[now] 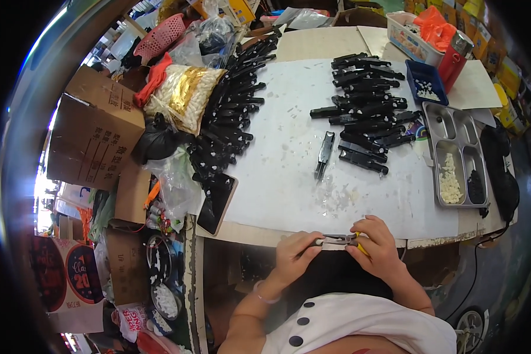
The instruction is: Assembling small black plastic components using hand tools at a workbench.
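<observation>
At the near edge of the table, my right hand is closed round a pair of pliers with yellow handles and metal jaws. The jaws point left, towards my left hand. Its thumb and fingers pinch something small and dark, mostly hidden by the fingers, right at the plier tips. Farther off on the white sheet lies one slim black device on its own. Beside it to the right, a stack of similar black devices is lined up.
A row of black devices runs along the left, with a phone at its near end. On the right sit a metal compartment tray holding small white and black pieces, a blue bin and a red flask. Cardboard boxes stand left.
</observation>
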Motion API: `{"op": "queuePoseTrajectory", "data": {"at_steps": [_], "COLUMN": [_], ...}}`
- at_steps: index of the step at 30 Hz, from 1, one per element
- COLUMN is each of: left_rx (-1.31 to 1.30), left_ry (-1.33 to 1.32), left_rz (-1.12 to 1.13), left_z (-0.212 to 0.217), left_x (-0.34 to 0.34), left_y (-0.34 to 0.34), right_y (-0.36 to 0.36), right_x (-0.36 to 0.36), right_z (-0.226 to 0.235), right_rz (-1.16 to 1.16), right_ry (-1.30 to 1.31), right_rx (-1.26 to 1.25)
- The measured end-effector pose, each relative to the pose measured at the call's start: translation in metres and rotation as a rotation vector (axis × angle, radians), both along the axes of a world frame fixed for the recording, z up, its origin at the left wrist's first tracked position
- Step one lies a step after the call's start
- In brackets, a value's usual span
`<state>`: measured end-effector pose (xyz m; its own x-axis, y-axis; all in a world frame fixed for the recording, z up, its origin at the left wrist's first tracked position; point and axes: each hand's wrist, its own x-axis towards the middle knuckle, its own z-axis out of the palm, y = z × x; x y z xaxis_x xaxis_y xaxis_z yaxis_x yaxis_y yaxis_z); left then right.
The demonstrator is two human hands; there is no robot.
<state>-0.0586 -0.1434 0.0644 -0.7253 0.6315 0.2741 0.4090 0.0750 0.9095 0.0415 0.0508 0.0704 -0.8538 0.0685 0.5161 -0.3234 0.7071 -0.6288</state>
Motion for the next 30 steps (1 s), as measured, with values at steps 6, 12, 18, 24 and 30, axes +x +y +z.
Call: {"op": "queuePoseTrajectory", "data": {"at_steps": [6, 12, 18, 24, 30], "left_rx": [-0.049, -0.001, -0.02, -0.492, -0.629], "left_ry": [0.242, -0.268, -1.008, -0.854, -0.348], "left_rz": [0.01, -0.089, -0.29, -0.487, -0.744], "left_z": [0.012, 0.011, 0.022, -0.027, 0.004], "left_x": [-0.002, 0.015, 0.016, -0.028, -0.058], "left_y": [0.013, 0.003, -0.018, -0.08, -0.063], "right_y": [-0.004, 0.004, 0.004, 0.005, 0.019], "right_x": [0.004, 0.007, 0.009, 0.001, 0.023], "right_z": [0.002, -0.013, -0.022, -0.013, -0.022], "right_rz": [-0.071, -0.009, 0.229, 0.183, -0.209], "right_ry": [0.015, 0.045, 0.066, 0.064, -0.097], "right_rx": [0.062, 0.12, 0.039, 0.012, -0.298]}}
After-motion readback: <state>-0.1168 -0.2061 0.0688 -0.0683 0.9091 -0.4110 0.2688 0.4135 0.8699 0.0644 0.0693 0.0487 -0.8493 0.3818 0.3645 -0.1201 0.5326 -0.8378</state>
